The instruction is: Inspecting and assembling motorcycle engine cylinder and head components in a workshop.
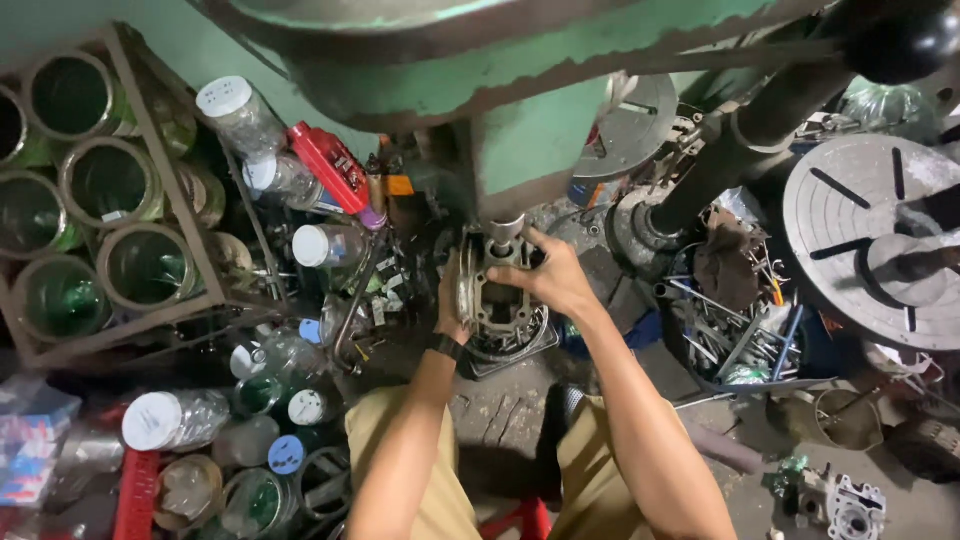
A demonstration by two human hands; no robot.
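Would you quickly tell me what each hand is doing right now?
Left hand: gripping the grey metal engine cylinder.
Right hand: gripping the same cylinder's top.

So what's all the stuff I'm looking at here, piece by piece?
Metal engine part: one, grey, under the green machine, centre.
Green machine: one, top centre.
Round slotted plate: one, grey, right.
Metal rings in rack: several, green-tinted, left.
Plastic bottles: many, clear with white or blue caps, left and lower left.
Red container: one, upper left.
Loose tools: a pile, right of centre.
Left hand: on the part's left side.
Right hand: on its top right.
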